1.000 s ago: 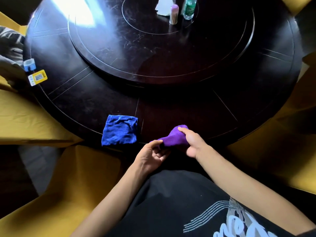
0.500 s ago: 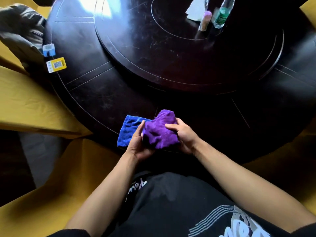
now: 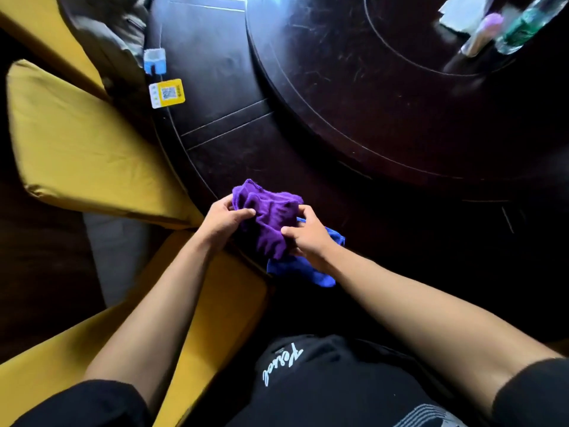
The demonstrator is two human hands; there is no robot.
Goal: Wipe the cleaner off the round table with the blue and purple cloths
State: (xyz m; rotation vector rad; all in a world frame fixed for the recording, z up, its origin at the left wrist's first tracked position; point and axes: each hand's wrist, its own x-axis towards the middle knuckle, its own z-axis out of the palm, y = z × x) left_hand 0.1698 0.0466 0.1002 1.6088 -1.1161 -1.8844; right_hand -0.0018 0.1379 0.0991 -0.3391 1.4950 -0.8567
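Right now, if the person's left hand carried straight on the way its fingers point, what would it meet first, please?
The left hand points rightward into the purple cloth it already grips, so the cloth comes first; past it is the right hand. Depth is hard to judge.

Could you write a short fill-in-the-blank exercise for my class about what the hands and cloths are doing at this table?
1. Both hands, the left hand and the right hand, grip the ____ cloth.
2. The blue cloth lies partly under the ____ hand.
3. The round table is dark, while the chair covers beside it are ____.
4. The yellow card lies near the table's ____.

Missing words: purple; right; yellow; edge
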